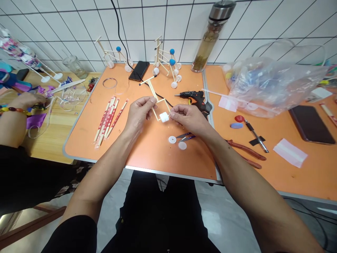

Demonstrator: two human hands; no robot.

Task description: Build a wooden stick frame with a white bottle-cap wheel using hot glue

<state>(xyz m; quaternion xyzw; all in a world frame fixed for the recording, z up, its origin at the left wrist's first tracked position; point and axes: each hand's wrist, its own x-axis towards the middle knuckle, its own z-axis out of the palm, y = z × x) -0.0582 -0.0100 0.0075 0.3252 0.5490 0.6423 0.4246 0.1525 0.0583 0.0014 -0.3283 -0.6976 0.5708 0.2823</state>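
Note:
Between my hands, above the orange table, is a small frame of pale wooden sticks point(153, 90) with a crossbar at its far end. My left hand point(140, 111) pinches it along one side between thumb and fingers. A white wheel-like piece point(164, 117) sits at the near end of the frame. Beside that piece, my right hand point(186, 116) closes thumb and forefinger on the frame's right-hand stick end; the exact grip is partly hidden. Just below lie a white disc point(172, 140), a second pale disc point(182, 145) and small dark-bladed scissors point(187, 136), partly behind my right wrist.
Paper-wrapped chopsticks point(106, 121) lie left. Behind stand stick models point(164, 58) with blue balls, a phone point(139, 71) and a tea bottle point(210, 37). A glue gun point(192, 96), pliers point(246, 151) and plastic bag point(271, 84) are right. Another person's hand point(26, 101) works at left.

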